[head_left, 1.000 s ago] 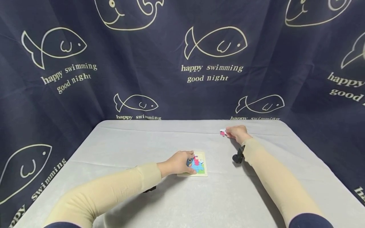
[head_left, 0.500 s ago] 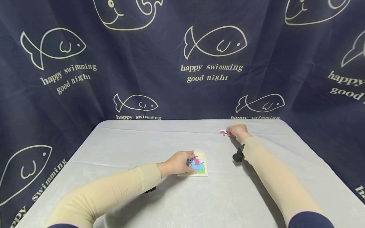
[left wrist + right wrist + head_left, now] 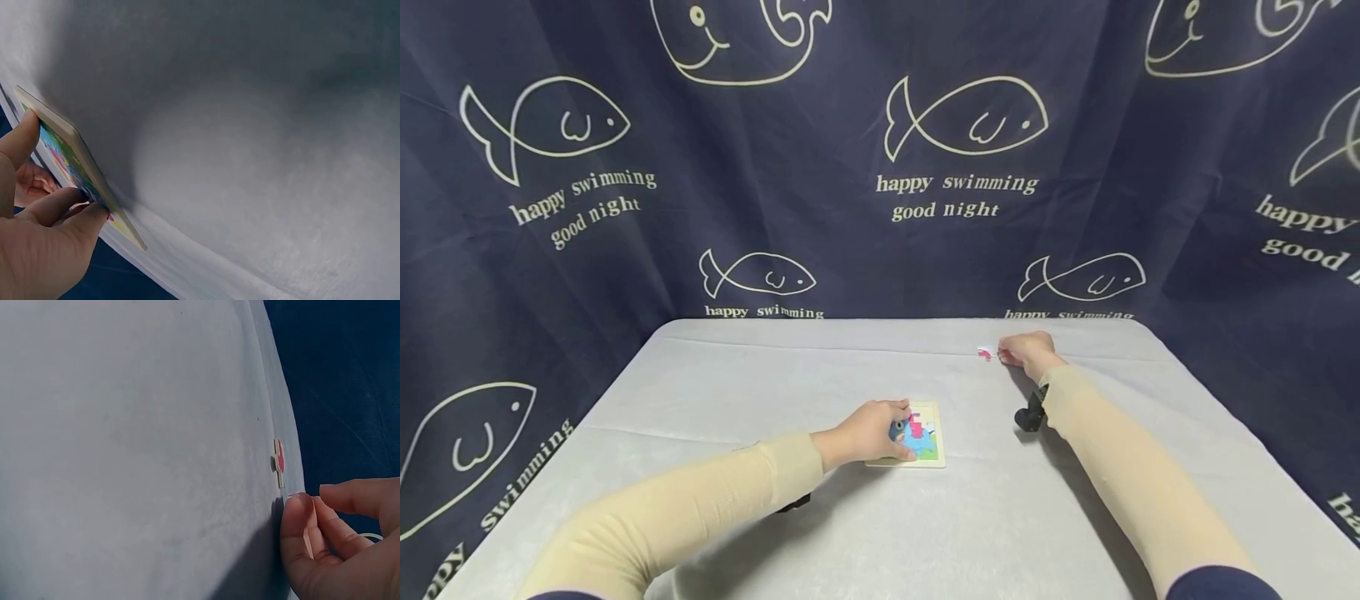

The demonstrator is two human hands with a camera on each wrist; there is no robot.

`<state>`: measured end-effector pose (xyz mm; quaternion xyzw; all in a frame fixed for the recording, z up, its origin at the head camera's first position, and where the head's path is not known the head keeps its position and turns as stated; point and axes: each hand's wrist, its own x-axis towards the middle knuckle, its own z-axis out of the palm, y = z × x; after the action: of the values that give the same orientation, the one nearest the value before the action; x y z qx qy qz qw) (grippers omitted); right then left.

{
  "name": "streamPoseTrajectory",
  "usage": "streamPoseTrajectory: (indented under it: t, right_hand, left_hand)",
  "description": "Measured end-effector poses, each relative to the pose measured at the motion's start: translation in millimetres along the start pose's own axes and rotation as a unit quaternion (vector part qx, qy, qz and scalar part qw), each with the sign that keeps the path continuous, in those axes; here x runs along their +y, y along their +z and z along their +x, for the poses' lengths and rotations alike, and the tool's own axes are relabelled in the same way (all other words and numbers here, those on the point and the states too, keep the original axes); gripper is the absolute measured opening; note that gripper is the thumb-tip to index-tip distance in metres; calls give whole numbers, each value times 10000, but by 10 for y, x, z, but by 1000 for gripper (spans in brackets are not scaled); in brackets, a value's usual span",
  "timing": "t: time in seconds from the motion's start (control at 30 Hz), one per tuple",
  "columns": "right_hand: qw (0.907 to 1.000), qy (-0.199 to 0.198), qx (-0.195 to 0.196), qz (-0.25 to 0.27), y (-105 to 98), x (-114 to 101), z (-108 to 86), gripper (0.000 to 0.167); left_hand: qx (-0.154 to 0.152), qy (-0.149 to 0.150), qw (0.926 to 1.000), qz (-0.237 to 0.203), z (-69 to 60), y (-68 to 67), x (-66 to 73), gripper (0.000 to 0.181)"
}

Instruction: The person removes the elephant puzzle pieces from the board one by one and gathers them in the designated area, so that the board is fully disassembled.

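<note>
A small jigsaw puzzle [image 3: 929,433] in a pale square frame, with a blue and pink picture, lies mid-table in the head view. My left hand [image 3: 871,432] holds it from the left, thumb at the near side and bent fingertips at the far side. Part of the picture is hidden under that hand. Near the table's back edge lies a loose pink and white puzzle piece [image 3: 985,354], seen nearly edge-on as a thin piece [image 3: 279,464] in the right wrist view. Just right of it is my right hand [image 3: 1028,352], its fingers loosely bent and apart from the piece.
A pale cloth covers the table [image 3: 760,375]. Behind its back edge hangs a dark blue curtain [image 3: 850,233] with fish drawings and lettering. A black wrist camera [image 3: 1030,414] sits under the right wrist.
My right hand has let go of the puzzle piece and drawn slightly right. The piece now lies flat on the table. My left hand stays on the puzzle.
</note>
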<state>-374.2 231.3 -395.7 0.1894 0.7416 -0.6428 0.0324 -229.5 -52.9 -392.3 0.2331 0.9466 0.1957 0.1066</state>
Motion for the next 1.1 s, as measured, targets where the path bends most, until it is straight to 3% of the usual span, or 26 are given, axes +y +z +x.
streamPoseTrajectory:
  t: [0.63,0.7,0.93,1.1]
  right_hand:
    - [9952,-4,-759,622,-1,-21,-171,6]
    - [9946,18,-816,640,4,-13,-184,9]
    - [9915,-75,-1133,631,61,1,-255,42]
    - [9902,-157,-1335,387,112,3,-292,46]
  left_hand:
    - [21,-100,9999,-84,-40,36,20,73]
    - [1,-107,9999,-58,-36,41,17,73]
    - [38,-111,9998,-161,-13,39,6,63]
    - [263,-84,9996,-98,-24,62,33,63]
